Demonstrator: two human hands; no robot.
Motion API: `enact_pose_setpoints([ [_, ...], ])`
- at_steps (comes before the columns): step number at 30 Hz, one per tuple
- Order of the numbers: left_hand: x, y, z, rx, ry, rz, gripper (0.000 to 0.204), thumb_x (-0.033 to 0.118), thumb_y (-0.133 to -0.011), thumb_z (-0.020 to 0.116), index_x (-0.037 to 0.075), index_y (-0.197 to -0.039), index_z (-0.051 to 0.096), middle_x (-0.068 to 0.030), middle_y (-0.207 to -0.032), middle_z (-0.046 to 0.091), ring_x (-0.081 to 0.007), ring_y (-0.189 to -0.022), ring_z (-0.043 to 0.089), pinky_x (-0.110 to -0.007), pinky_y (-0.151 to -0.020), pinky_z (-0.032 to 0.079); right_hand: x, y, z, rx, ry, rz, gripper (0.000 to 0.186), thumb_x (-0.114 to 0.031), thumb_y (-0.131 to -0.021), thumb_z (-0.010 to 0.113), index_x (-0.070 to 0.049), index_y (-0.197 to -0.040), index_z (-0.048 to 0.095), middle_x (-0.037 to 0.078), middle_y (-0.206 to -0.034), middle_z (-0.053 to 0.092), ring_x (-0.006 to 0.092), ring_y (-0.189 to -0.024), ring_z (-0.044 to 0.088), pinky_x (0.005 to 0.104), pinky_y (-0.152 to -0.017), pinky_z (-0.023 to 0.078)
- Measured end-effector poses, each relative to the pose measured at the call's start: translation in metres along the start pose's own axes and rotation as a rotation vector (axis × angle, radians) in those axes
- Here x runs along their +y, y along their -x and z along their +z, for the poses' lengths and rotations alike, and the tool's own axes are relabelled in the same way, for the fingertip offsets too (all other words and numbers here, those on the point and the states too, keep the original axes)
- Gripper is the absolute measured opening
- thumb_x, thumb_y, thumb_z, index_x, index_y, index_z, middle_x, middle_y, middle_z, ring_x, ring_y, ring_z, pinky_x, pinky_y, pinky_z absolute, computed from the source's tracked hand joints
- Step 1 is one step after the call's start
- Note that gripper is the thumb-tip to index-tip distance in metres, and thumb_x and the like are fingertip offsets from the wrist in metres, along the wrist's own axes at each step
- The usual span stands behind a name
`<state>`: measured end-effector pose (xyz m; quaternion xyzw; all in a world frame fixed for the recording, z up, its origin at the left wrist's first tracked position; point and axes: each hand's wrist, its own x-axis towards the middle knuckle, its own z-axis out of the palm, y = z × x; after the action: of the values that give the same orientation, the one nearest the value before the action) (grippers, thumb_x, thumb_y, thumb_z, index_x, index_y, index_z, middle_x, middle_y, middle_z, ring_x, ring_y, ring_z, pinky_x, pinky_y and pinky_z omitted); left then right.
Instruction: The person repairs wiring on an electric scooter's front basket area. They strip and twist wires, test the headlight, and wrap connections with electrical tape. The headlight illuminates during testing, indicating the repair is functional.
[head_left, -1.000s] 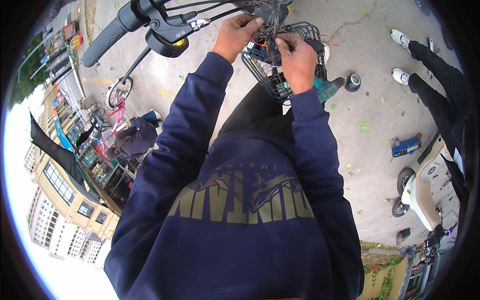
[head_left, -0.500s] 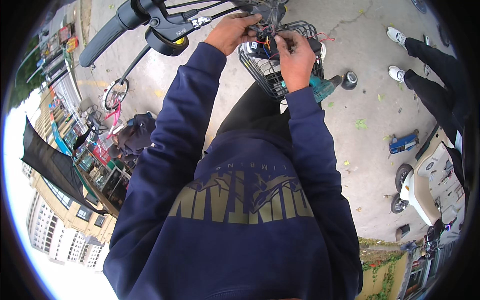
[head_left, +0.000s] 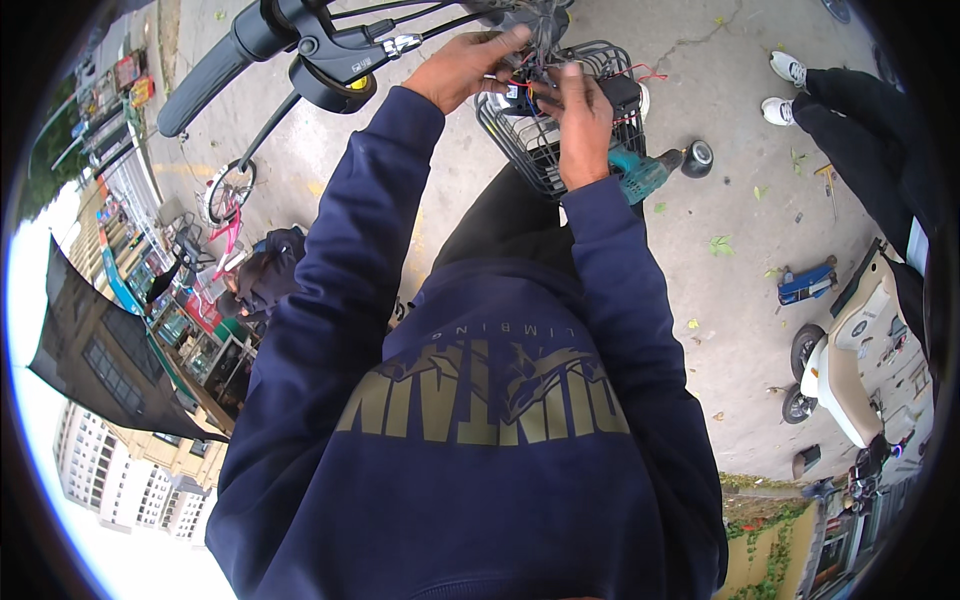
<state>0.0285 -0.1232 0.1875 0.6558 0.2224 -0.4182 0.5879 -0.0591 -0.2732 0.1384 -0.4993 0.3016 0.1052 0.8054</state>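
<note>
Both my hands are at a bundle of thin wires (head_left: 536, 70) by the front of an electric bike, above its black wire basket (head_left: 520, 150). My left hand (head_left: 462, 68) is closed, with thumb and fingertips on the wires from the left. Across from it, my right hand (head_left: 584, 118) has its fingers bent around the near side of the bundle. Red, orange and blue strands show between them; the exact strand in each hand is too small to make out. A black box (head_left: 618, 94) sits in the basket, beside my right hand.
The handlebar grip (head_left: 205, 88) with its brake lever is at upper left. A teal power tool (head_left: 643, 176) juts out right of the basket. Another person's black-trousered legs (head_left: 850, 125) stand at right, near a blue metal tool (head_left: 807, 283) and a cream scooter (head_left: 848, 375).
My right hand has shifted slightly left, and its fingers have changed position at the wires. My left hand's thumb has stretched a little farther out. The other person's nearer shoe has moved.
</note>
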Motion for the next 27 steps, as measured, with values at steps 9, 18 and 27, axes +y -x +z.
enact_pose_setpoints([
  [9, -0.013, -0.009, -0.012, -0.028, -0.113, 0.037, 0.034, 0.03, -0.095, 0.068, 0.001, -0.114, 0.067, -0.0056, -0.101, 0.071, -0.0121, -0.09, 0.067, -0.028, -0.082, 0.054, 0.0, 0.01, -0.001, 0.104, 0.168, -0.07, 0.019, -0.013, -0.095, 0.064, 0.005, -0.096, 0.067, 0.008, -0.08, 0.07, 0.0111, -0.07, 0.062, 0.0268, -0.066, 0.049],
  [18, -0.004, -0.009, -0.011, -0.047, -0.141, 0.019, 0.041, 0.029, -0.093, 0.069, -0.004, -0.116, 0.066, -0.0093, -0.104, 0.072, -0.015, -0.097, 0.069, -0.027, -0.087, 0.053, -0.037, 0.023, 0.029, 0.163, 0.954, -0.278, 0.039, -0.046, -0.08, 0.076, -0.009, -0.092, 0.074, 0.007, -0.074, 0.073, 0.0298, -0.072, 0.071, 0.0393, -0.065, 0.054],
  [27, 0.005, 0.0, -0.013, -0.129, -0.283, 0.022, 0.047, 0.037, -0.099, 0.05, 0.003, -0.127, 0.065, -0.0068, -0.12, 0.071, -0.0171, -0.114, 0.065, -0.031, -0.093, 0.045, -0.01, 0.011, 0.012, 0.061, 0.623, -0.227, 0.028, -0.024, -0.091, 0.072, 0.004, -0.098, 0.07, 0.01, -0.078, 0.072, 0.0162, -0.065, 0.068, 0.0289, -0.061, 0.054],
])
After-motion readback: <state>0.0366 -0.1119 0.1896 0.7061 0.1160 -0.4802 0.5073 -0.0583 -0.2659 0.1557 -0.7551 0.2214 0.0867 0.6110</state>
